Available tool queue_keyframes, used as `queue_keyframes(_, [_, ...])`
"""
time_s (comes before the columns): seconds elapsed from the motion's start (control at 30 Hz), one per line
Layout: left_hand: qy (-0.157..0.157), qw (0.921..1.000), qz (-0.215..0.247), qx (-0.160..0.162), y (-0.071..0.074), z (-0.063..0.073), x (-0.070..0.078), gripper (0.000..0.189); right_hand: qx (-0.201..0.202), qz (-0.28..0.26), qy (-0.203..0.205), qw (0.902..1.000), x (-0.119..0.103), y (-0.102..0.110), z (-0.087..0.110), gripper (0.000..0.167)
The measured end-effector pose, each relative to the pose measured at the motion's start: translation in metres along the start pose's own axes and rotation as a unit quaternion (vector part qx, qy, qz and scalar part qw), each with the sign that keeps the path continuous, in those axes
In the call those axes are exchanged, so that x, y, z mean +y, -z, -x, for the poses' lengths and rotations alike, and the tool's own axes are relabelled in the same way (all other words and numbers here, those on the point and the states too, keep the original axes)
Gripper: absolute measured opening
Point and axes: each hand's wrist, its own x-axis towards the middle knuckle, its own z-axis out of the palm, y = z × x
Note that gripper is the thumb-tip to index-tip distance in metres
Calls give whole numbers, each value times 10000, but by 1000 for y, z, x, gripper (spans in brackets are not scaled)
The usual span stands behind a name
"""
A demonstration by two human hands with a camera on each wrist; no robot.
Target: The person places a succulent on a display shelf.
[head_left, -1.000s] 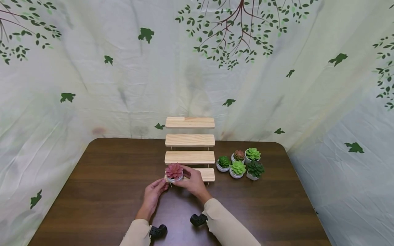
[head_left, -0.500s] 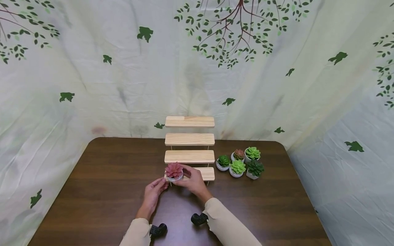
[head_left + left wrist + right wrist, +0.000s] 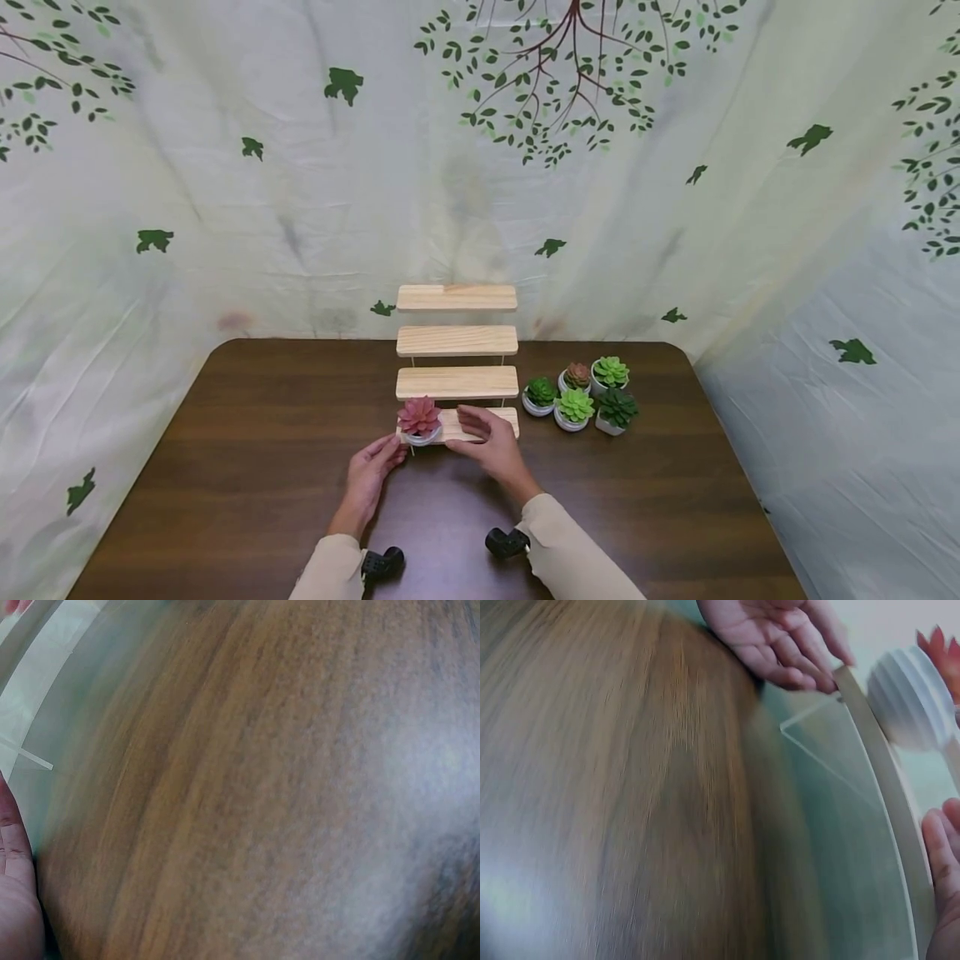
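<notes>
A pink succulent in a ribbed white pot (image 3: 420,420) stands upright at the left end of the lowest shelf of a wooden tiered stand (image 3: 457,383). At that shelf's left front corner, my left hand (image 3: 371,477) pinches the edge with its fingertips; the right wrist view shows these fingers (image 3: 784,645) at the board's end, beside the pot (image 3: 911,697). My right hand (image 3: 495,450) is apart from the pot, to its right, thumb and fingers spread over the shelf's front with nothing between them. Only part of my left hand (image 3: 16,892) shows in the left wrist view.
Several potted succulents (image 3: 576,407), green and reddish, cluster on the brown table (image 3: 637,500) right of the stand. The stand's upper shelves (image 3: 457,340) rise toward a leaf-printed cloth backdrop (image 3: 465,208). Clear supports (image 3: 817,742) show under the lowest board.
My right hand has let go of the succulent's pot and drawn back to the right. The pot stays on the lowest shelf, and my left hand keeps its place at the corner.
</notes>
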Motion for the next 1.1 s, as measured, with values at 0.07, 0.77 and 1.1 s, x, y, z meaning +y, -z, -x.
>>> queue_keyframes(0.07, [3, 10000, 21, -3, 1, 0, -1, 13, 120, -24, 31, 9999, 1, 8, 4, 55])
queue_keyframes(0.77, [81, 9999, 56, -84, -2, 0, 2, 15, 2444, 422, 611, 9668, 11, 114, 31, 53])
queue_keyframes(1.1, [56, 9999, 62, -86, 0, 1, 2, 13, 2867, 842, 987, 9492, -15, 160, 43, 52])
